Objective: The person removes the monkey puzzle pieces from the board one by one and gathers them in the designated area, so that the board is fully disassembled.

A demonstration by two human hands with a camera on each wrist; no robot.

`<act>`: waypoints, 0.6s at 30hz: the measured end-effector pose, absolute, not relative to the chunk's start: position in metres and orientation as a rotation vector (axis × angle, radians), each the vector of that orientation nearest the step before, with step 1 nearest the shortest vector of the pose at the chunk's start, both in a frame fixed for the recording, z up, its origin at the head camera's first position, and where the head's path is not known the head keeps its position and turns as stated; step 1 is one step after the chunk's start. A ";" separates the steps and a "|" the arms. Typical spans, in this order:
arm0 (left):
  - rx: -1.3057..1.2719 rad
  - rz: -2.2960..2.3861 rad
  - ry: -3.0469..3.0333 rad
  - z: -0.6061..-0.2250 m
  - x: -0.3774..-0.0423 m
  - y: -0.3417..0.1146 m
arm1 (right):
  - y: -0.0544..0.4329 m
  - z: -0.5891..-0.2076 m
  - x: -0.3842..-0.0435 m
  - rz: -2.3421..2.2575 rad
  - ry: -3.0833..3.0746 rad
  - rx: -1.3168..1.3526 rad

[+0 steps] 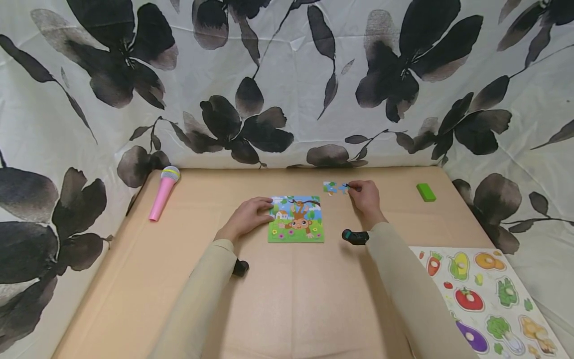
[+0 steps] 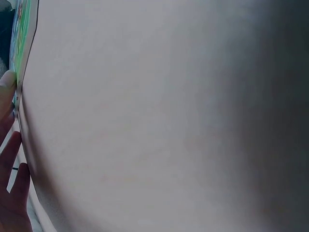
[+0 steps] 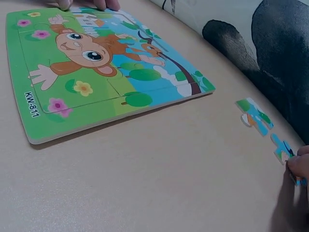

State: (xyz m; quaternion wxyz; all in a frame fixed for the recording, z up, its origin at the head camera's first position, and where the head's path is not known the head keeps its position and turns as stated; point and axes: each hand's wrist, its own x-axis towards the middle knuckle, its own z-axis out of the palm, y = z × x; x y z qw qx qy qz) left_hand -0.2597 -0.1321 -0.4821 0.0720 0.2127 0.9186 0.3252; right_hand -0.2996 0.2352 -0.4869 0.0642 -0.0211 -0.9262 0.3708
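Note:
A square puzzle board with a monkey hanging from a branch lies flat on the table. My left hand rests at its left edge; in the left wrist view the thumb touches the edge, with the other fingers spread out. Two of its fingertips show at the board's far side in the right wrist view. Behind and right of the board, my right hand pinches a small blue puzzle piece, partly hidden by the fingers. Another loose piece lies beside it on the table.
On the left lies a pink toy microphone. A green block sits at the back right. A white sheet with vegetable pictures covers the right front, partly under the right sleeve. Flowered cloth hangs behind the table.

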 end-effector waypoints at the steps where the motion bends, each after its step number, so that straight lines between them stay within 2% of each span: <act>1: 0.640 0.976 2.761 -0.482 -0.260 -0.132 | 0.235 -0.486 -0.300 1.120 -2.795 -0.059; 10: 0.653 0.957 2.767 -0.482 -0.259 -0.132 | 0.208 -0.468 -0.299 1.270 -2.847 0.100; 18: 0.661 0.990 2.768 -0.484 -0.259 -0.132 | 0.168 -0.461 -0.275 1.487 -2.958 0.245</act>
